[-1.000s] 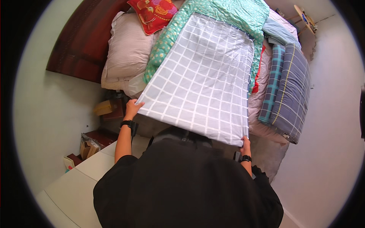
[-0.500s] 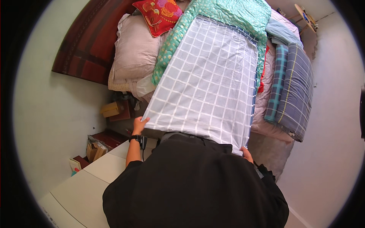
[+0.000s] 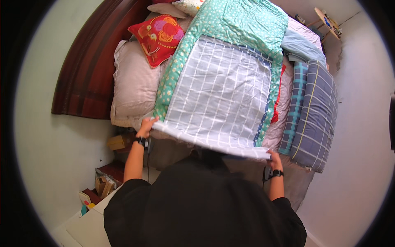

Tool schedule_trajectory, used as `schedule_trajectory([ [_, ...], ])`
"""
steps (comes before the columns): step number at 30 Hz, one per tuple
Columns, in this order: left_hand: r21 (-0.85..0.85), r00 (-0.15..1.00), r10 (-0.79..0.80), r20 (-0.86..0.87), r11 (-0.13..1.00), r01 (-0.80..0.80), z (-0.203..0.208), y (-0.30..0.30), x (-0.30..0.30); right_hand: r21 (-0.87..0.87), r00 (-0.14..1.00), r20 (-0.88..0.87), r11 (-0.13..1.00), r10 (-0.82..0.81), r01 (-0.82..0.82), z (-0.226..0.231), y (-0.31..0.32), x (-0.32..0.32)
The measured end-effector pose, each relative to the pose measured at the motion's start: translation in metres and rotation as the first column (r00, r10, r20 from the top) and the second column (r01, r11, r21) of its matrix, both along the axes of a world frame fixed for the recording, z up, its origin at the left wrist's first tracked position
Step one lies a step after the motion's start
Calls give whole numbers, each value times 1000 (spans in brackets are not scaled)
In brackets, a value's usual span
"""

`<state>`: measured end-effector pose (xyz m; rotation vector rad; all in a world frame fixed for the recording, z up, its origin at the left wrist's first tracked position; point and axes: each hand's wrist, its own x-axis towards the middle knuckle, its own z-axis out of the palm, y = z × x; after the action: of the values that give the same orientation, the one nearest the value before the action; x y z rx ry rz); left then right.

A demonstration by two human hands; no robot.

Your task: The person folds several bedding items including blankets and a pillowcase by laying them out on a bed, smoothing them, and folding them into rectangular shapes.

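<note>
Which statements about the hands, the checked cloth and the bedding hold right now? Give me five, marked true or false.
1. The left hand and right hand both grip the near edge of the grey checked cloth. True.
2. The red cushion lies right of that cloth. False: the red cushion lies left of it.
3. The cloth lies over part of the green quilt. True.
4. The dark plaid bundle lies between the hands. False: the dark plaid bundle lies beyond the right hand, to its right.
5. A teal plaid bundle lies along the dark bundle's left side. True.
</note>
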<state>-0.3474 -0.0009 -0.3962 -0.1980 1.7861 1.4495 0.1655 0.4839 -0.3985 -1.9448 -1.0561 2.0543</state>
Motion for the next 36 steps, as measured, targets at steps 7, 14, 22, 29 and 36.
schedule_trajectory([
  [7, 333, 995, -9, -99, 942, 42, 63, 273, -252, 309, 886, -449, 950, 116, 32, 68, 278, -198],
  [14, 653, 998, -60, -18, 755, 57, 111, 448, -311, 272, 770, -632, 904, -92, 331, 94, 325, -352],
  [22, 181, 964, -263, -45, 947, 267, -108, 374, -188, -96, 961, -275, 995, 11, -39, -143, 198, -295],
  [29, -294, 972, 179, 152, 947, -128, -203, 279, -107, -102, 900, 359, 949, -246, 300, -207, 102, -279],
  [36, -613, 790, 587, -175, 563, -554, -205, 325, -125, -92, 744, 70, 739, -664, 668, -254, 133, -238],
])
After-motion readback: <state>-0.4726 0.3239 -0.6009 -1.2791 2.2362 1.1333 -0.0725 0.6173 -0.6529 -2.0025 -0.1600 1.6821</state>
